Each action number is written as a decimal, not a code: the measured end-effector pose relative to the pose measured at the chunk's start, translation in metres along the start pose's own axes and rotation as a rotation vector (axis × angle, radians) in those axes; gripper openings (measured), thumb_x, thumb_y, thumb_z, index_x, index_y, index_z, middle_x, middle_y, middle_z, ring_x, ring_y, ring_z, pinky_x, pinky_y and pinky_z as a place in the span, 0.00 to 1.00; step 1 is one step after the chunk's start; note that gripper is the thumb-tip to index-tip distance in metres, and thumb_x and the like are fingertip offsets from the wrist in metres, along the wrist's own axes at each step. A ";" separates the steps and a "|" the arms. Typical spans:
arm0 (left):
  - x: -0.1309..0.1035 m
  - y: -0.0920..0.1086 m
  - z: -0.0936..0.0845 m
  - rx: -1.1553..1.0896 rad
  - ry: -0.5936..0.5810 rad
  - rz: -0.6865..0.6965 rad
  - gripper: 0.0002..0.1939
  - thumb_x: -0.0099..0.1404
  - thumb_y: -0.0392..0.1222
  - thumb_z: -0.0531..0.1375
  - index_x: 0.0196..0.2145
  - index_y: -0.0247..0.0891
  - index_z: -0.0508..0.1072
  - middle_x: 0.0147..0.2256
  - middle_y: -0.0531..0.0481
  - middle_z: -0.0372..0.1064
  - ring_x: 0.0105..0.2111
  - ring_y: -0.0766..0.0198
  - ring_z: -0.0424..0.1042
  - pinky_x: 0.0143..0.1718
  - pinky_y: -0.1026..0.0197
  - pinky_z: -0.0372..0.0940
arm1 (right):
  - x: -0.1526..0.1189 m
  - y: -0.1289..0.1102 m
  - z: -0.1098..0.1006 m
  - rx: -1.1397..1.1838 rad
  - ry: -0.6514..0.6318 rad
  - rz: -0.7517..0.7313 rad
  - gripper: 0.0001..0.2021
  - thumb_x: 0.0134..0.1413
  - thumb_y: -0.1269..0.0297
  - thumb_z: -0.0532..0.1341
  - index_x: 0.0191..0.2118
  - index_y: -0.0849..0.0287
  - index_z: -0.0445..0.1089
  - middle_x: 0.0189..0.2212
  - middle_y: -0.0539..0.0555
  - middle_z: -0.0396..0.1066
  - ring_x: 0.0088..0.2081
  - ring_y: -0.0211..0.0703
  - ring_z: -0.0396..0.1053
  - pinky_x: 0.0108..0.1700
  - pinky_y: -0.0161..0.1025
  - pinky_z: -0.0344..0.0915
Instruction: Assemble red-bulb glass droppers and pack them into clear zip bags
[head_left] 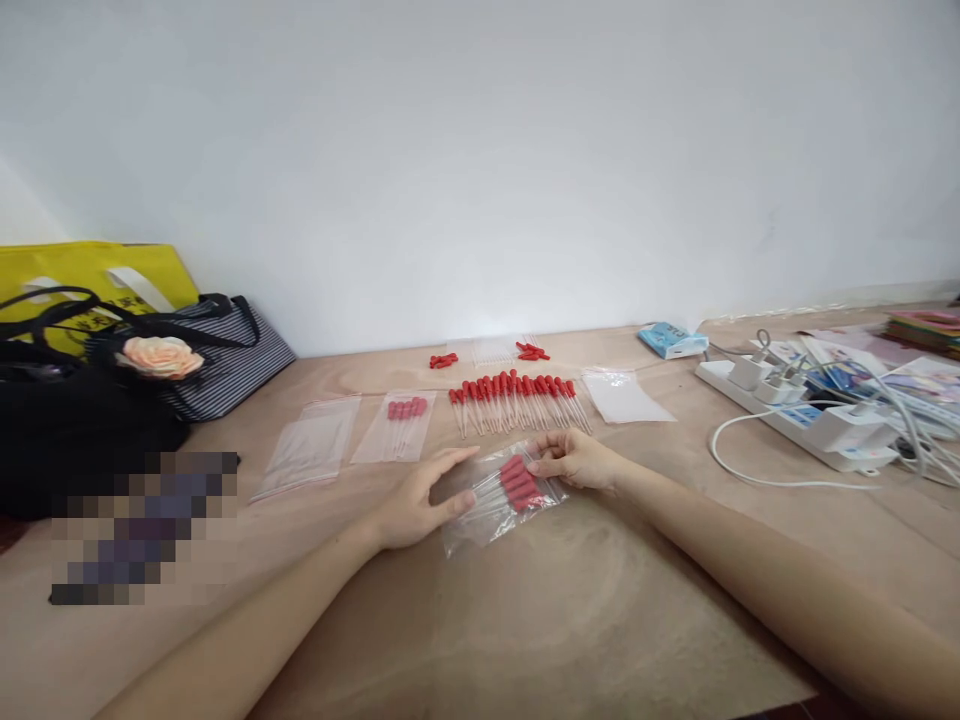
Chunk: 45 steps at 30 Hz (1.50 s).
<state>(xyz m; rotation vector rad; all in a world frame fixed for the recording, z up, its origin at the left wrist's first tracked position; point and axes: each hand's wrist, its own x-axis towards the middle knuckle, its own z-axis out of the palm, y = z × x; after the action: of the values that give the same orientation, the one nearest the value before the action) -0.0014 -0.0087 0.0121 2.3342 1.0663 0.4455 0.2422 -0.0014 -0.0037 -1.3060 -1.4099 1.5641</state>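
Observation:
A clear zip bag (480,510) holding several droppers with red rubber bulbs (520,484) is between my two hands, low over the table. My right hand (574,460) pinches its right end, beside the bulbs, between thumb and fingers. At its left end is my left hand (420,502), with the thumb on the plastic over the tubes and the fingers along the far edge. Just beyond lies a row of loose droppers (517,395), red bulbs pointing away from me. Left of the row, another filled bag (397,430) lies flat.
Flat clear bags (311,445) lie at left, with a white stack of bags (626,395) at right. Loose red bulbs (532,352) and tubes (491,351) are near the wall. A power strip (795,420) with cables stands right; a striped bag (232,355) stands left.

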 end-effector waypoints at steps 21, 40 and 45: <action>0.033 0.003 -0.008 -0.489 0.115 -0.452 0.14 0.49 0.48 0.59 0.24 0.37 0.59 0.21 0.57 0.62 0.20 0.68 0.65 0.20 0.67 0.60 | -0.002 0.007 0.009 0.027 0.067 -0.054 0.09 0.43 0.69 0.61 0.33 0.61 0.62 0.22 0.46 0.66 0.16 0.25 0.54 0.17 0.25 0.51; 0.018 -0.048 -0.033 0.156 0.329 -0.369 0.12 0.54 0.48 0.51 0.21 0.38 0.62 0.18 0.57 0.59 0.20 0.66 0.62 0.22 0.66 0.54 | -0.003 0.004 0.012 -0.044 0.142 -0.096 0.07 0.46 0.69 0.59 0.33 0.60 0.61 0.21 0.45 0.62 0.18 0.27 0.55 0.19 0.28 0.55; 0.017 -0.069 -0.050 0.278 0.587 -0.523 0.09 0.59 0.46 0.47 0.28 0.39 0.59 0.25 0.56 0.65 0.23 0.66 0.68 0.26 0.68 0.59 | -0.004 0.005 0.013 -0.059 0.148 -0.116 0.06 0.47 0.70 0.58 0.33 0.60 0.60 0.21 0.44 0.60 0.18 0.26 0.54 0.18 0.27 0.54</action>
<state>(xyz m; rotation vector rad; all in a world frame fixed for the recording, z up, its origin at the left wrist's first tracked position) -0.0564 0.0584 0.0132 2.0601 2.0585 0.8392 0.2318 -0.0101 -0.0088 -1.3216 -1.4214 1.3321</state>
